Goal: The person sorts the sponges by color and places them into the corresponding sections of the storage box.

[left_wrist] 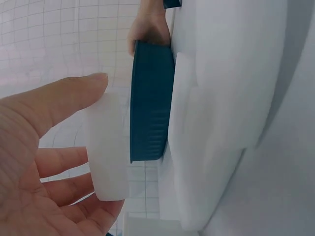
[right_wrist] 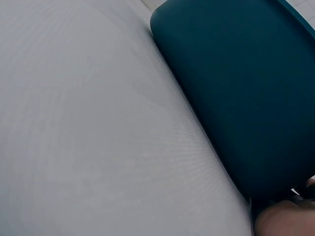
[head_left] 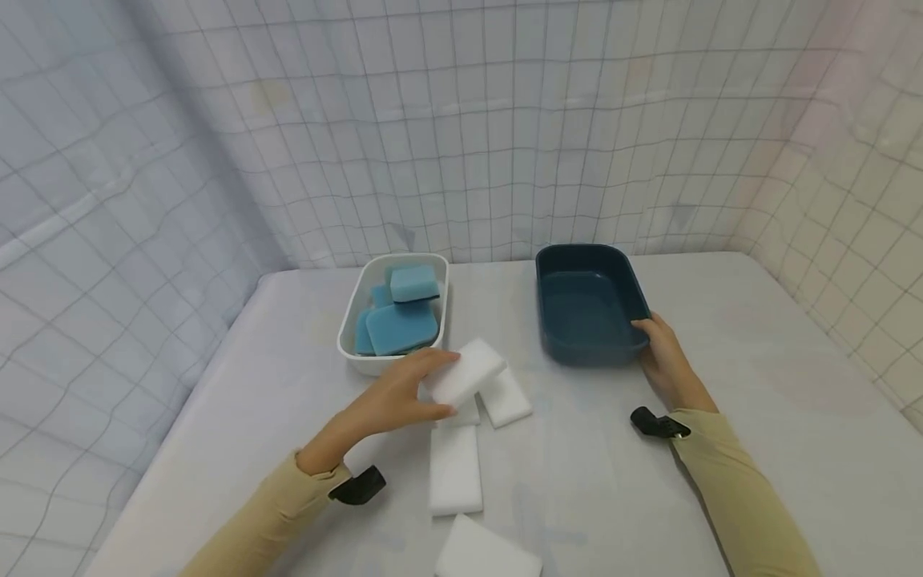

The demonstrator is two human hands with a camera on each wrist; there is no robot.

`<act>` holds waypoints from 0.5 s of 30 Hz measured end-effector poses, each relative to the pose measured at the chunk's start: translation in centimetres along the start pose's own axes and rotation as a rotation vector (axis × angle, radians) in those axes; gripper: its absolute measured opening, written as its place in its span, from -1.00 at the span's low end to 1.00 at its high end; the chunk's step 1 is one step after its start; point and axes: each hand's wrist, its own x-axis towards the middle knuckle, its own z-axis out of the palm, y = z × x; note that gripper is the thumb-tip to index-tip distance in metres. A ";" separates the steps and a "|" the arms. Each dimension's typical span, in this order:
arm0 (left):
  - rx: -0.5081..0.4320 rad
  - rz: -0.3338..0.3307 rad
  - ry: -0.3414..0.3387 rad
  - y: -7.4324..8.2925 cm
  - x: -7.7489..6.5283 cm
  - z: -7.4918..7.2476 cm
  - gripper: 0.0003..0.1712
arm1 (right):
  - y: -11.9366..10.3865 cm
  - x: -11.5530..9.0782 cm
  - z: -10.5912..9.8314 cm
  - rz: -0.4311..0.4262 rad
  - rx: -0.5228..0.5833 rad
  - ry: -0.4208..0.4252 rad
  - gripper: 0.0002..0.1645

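Observation:
A white block-shaped sponge (head_left: 470, 373) is pinched between the thumb and fingers of my left hand (head_left: 389, 394). The left wrist view shows the same white sponge (left_wrist: 106, 147) held on edge, raised over other white sponges. Beneath it lie a tilted white sponge (head_left: 506, 398) and a partly covered one. My right hand (head_left: 669, 365) grips the near right corner of a dark teal bin (head_left: 593, 354), thumb at its rim. The inside of this bin shows only its bare floor. In the right wrist view, the bin's outer wall (right_wrist: 236, 93) stands on the table, fingers mostly out of frame.
A white bin (head_left: 366, 367) stands at the back left, holding several blue sponges (head_left: 400, 328) with dark undersides. Closer to me lie a long white sponge (head_left: 456, 471) and another white sponge (head_left: 489, 553) at the frame's bottom. Gridded cloth (head_left: 490, 160) hangs behind the white-covered table (head_left: 577, 473).

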 end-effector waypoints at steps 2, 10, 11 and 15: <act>-0.004 0.023 -0.010 0.3 1.1 0.0 -0.21 | -0.1 0.0 -0.1 0.002 0.001 0.011 -0.25; -0.062 0.041 -0.070 1.3 5.0 1.0 -0.20 | -0.3 -0.2 0.1 0.014 0.016 0.014 -0.26; -0.072 0.043 -0.075 1.5 5.3 1.1 -0.20 | -0.3 -0.2 0.1 0.016 0.017 0.011 -0.26; -0.075 0.040 -0.084 1.9 6.3 1.6 -0.19 | -0.2 -0.1 0.2 0.026 -0.006 0.016 -0.25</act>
